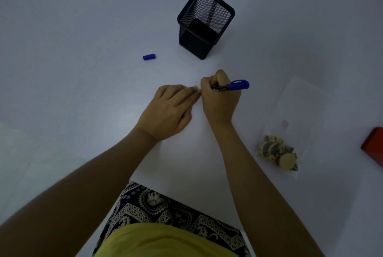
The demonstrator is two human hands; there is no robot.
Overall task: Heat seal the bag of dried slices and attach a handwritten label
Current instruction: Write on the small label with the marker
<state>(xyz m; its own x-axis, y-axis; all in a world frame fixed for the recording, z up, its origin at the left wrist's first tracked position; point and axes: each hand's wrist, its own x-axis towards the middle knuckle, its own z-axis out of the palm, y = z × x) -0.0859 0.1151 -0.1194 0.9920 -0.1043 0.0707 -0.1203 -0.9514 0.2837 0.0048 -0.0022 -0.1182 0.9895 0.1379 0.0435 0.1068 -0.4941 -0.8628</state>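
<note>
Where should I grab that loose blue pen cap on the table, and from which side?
Pinch the blue pen cap across its short round body, near the middle, coming straight down from above. It lies flat on its side on the white table, apart from the mesh pen holder, so nothing crowds your fingers.

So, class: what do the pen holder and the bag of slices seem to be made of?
Pen holder: likely black metal mesh, matte; light shows through its fine holes. Bag: thin clear plastic, probably; the slices show through it.
</note>
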